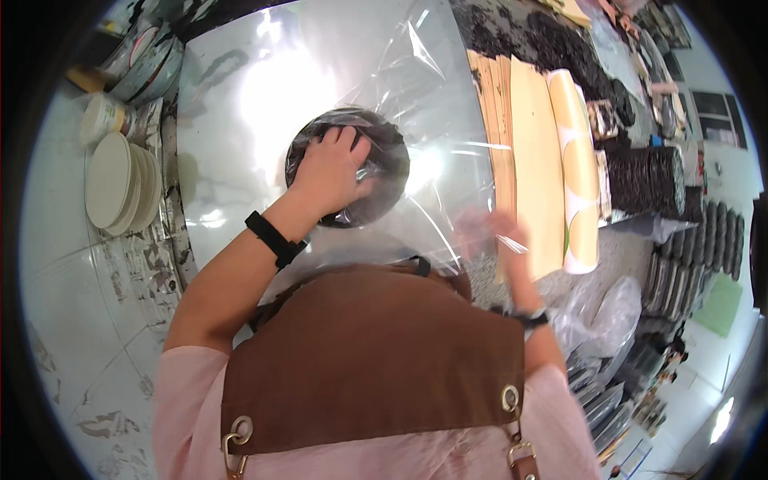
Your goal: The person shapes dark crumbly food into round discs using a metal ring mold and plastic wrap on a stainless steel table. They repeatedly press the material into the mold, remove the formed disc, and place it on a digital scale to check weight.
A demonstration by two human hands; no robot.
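My left hand [333,171] rests on top of a round dark disc-shaped bundle [389,162], its fingers spread. Clear plastic film [420,102] covers the bundle and runs in shiny creases to the right. Both lie on a glossy metal-looking tabletop [228,138] before me. My right hand [493,235] is blurred, off the table's right edge beside a stack of tan paper sheets [531,174]. A bright crease of film crosses it, but its grip on the film is unclear.
Round pale discs [109,180] and a white tub [103,117] stand at the left. A strip of round labels [582,180] lies right of the paper. Loose dark material [558,48] is heaped at the upper right. Clear plastic bags [612,309] sit to my right.
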